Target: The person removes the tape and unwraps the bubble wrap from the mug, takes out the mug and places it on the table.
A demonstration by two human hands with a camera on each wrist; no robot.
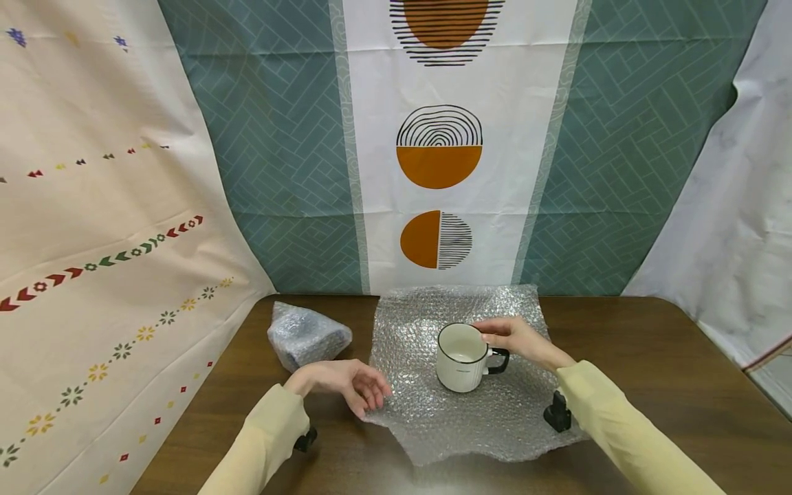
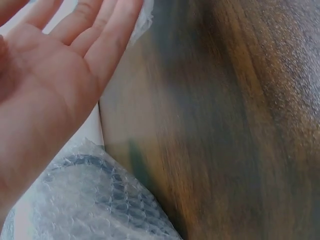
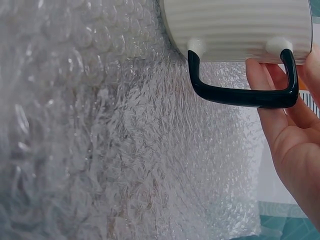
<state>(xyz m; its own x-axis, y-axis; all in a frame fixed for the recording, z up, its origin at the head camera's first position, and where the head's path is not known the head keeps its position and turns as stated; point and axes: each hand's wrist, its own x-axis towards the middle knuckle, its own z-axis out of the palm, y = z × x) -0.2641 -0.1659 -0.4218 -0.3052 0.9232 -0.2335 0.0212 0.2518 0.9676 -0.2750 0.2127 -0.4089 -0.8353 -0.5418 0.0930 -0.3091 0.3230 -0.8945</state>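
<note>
No legible text; only a tiny, unreadable dark line on the mug [image 1: 460, 357].

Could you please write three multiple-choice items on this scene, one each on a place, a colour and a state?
1. Where does the mug stand?
A. on the bubble wrap
B. on the bare table
C. on the bundle

2. What colour is the mug's handle?
A. orange
B. black
C. white

3. How is the left hand?
A. gripping the handle
B. clenched in a fist
C. open, at the wrap's edge

Answers: 1 A, the wrap lies under the mug; 2 B, the right wrist view shows a black handle; 3 C, the fingers are spread and hold nothing.
</note>
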